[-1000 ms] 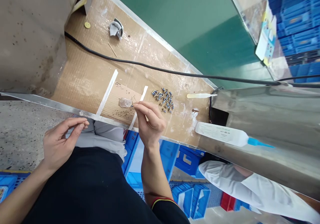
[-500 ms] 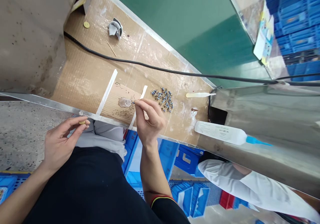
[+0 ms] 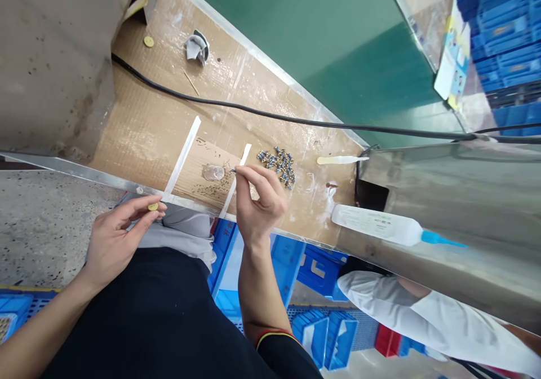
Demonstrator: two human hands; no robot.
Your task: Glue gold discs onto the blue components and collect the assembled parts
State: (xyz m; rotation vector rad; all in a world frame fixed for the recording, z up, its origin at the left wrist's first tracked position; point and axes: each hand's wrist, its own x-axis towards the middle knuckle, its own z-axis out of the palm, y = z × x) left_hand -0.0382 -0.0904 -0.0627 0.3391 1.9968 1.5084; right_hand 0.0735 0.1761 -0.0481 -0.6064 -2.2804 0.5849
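Observation:
Near the bench's front edge, my left hand (image 3: 120, 238) pinches a small round yellow disc (image 3: 153, 206) between thumb and fingertips. My right hand (image 3: 262, 204) is over the cardboard, its thumb and forefinger closed on a tiny dark-tipped part (image 3: 233, 171) whose other end is hidden. Just left of those fingertips lies a small clear plastic cup (image 3: 213, 172), apart from them. Tiny dark bits (image 3: 211, 188) are scattered around the cup between two white tape strips. To the right of my right hand sits a pile of small blue-and-brass parts (image 3: 279, 164).
A black cable (image 3: 253, 110) crosses the cardboard-covered bench (image 3: 135, 131). Farther back lie another yellow disc (image 3: 148, 42), a crumpled grey-white piece (image 3: 196, 47) and a thin stick (image 3: 191, 83). On the right are a white bottle with blue nozzle (image 3: 376, 225) and a person's white sleeve (image 3: 380, 291).
My right hand has drawn slightly right, so the tiny part's tip is now farther from the clear cup. My left hand has shifted right and slightly up with the yellow disc.

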